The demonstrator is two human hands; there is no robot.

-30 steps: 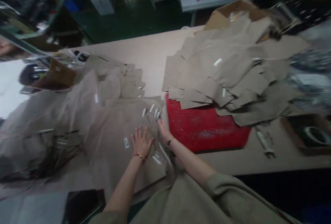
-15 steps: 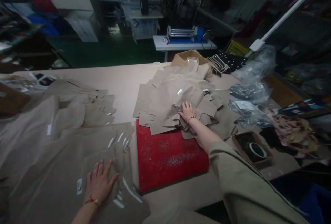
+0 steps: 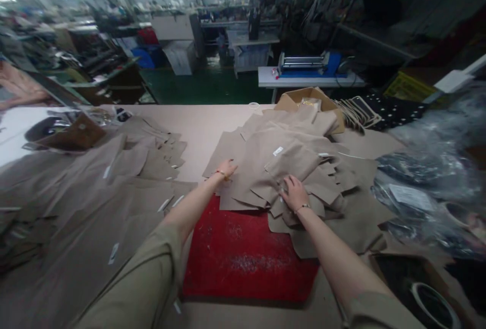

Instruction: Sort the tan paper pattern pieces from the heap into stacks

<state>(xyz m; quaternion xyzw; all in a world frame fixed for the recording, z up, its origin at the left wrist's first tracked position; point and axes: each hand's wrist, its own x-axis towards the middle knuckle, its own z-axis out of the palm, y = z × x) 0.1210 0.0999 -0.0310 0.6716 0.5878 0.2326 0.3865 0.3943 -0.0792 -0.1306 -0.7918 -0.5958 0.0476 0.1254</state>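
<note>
A loose heap of taupe cut fabric pieces (image 3: 254, 152) spreads over the middle of the table, its front edge overlapping a red board (image 3: 243, 263). My right hand (image 3: 295, 193) is on the front of this heap, fingers curled over a rumpled piece of fabric. Small white labels (image 3: 278, 151) show on the upper pieces. At the heap's left side is my left hand (image 3: 227, 168), fingers stretched out toward the right and touching or just above the cloth. Beneath my left forearm, more taupe pieces (image 3: 87, 217) lie stacked with white marks along their edges.
At the heap's back stands a cardboard box (image 3: 299, 97), with a row of thin frames (image 3: 357, 111) beside it. Clear plastic bags (image 3: 413, 192) and an open box (image 3: 406, 278) are on the right. A blue roller machine (image 3: 311, 64) stands beyond the table.
My left hand has moved from the left stack across to the heap's left side. My right hand's spread fingers have curled over the fabric. The view has tilted up and turned left.
</note>
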